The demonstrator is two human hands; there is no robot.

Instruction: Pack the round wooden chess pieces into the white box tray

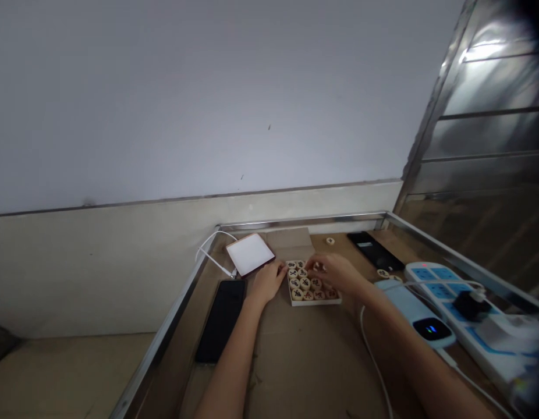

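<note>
A shallow white box point(298, 302) on the brown tabletop holds rows of round Chinese chess pieces point(305, 283), with dark and red characters facing up. My left hand point(268, 280) rests at the box's upper left edge, its fingers curled together against the rim. Over the upper right part of the box, my right hand point(333, 270) has its fingertips pinched down at a piece, partly hiding it. The pieces under that palm are covered from view. A loose chess piece point(330, 240) lies beyond the box.
A white-topped flat square point(251, 254) and a black phone point(221, 320) lie left, near a white cable. On the right are another dark phone point(375, 251), loose pieces point(383, 273), a light-blue power bank point(415, 314) and a power strip point(464, 317). A metal rim point(295, 222) edges the table.
</note>
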